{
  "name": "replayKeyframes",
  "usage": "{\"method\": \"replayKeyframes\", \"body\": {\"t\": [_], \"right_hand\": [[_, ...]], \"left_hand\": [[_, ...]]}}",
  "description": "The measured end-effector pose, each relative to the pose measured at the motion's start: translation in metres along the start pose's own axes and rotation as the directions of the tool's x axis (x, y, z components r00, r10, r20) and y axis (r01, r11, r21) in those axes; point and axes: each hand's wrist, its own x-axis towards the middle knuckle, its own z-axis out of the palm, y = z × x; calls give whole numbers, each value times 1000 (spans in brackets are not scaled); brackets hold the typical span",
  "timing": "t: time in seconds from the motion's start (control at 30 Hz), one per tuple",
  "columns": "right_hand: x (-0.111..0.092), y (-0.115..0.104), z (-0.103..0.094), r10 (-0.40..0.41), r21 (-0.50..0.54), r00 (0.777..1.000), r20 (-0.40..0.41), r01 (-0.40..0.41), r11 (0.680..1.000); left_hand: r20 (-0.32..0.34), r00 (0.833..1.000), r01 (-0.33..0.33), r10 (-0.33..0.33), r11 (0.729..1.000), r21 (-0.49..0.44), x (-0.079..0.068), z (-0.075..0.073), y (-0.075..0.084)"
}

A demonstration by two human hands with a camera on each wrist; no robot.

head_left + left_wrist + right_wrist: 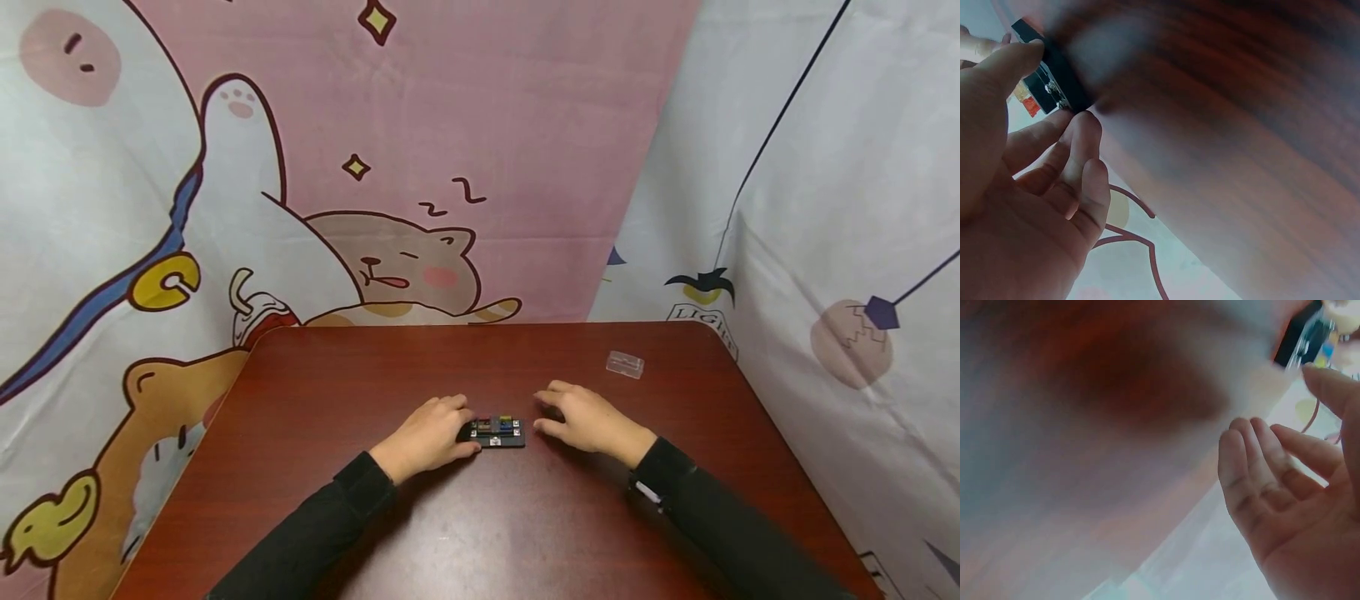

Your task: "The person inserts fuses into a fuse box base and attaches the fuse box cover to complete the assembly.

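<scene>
A small black fuse block [497, 439] with metal screw terminals and red, brown, yellow and blue pieces lies on the table. My left hand [431, 432] holds its left end, thumb on the near edge and fingers on the far side. In the left wrist view, the thumb and fingertips pinch the block [1063, 78], and part of it is hidden behind the thumb. Just right of the block, my right hand [588, 419] is held with relaxed fingers and nothing in it. The right wrist view shows the block [1300, 337] beyond the thumb tip, with no plain contact.
A clear plastic cover [625, 364] lies at the back right of the brown table [360, 367]. Behind the table's back edge hangs a printed cloth [525, 167] with cartoon animals; another part of it runs along the right side.
</scene>
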Motion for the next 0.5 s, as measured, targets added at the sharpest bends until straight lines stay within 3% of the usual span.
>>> {"method": "replayKeyframes", "body": {"t": [0.23,0.5], "right_hand": [[-10,58,-35,118,-10,981,-153,-121,993],[-22,113,-55,295,37,931,-214,-294,955]], "left_hand": [[-9,1000,12,-12,1000,-5,-1,-1,0],[-9,1000,6,-6,1000,-3,-1,2,0]]}}
